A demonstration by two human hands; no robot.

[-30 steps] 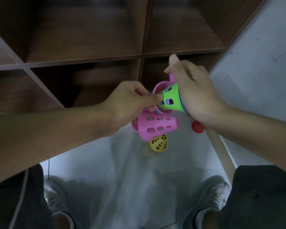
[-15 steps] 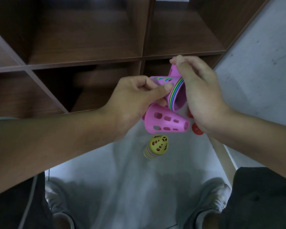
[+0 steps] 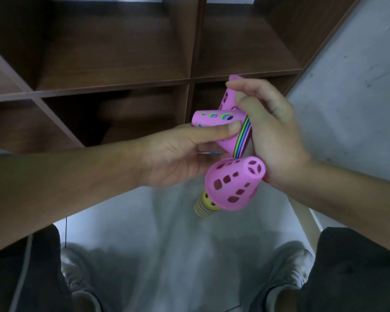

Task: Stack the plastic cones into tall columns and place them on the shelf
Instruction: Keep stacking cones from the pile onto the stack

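Head view, centre frame: left hand (image 3: 173,158) and right hand (image 3: 273,131) meet in front of a dark wooden shelf (image 3: 113,86) whose open compartments fill the 9 to 1 o'clock region. Left hand grips a nested stack (image 3: 216,124) of perforated cones lying on its side, pink outermost, thumb pressed along the upper wall; green, blue and orange rims show at the stack's wide end toward 3 o'clock. Right hand curls its fingers round a second pink cone (image 3: 229,95) at 12 o'clock of the stack, thumb on that cone's wall. A third pink cone (image 3: 234,183) sits at 6 o'clock of the hands, narrow end toward the right wrist; what supports it cannot be told. Partly hidden behind that cone, at its 7 o'clock, a yellow-topped column (image 3: 204,204) stands on the grey floor (image 3: 155,244). Shoes (image 3: 77,266) and dark trouser legs occupy 7 and 5 o'clock. No writing or brand marks are legible.
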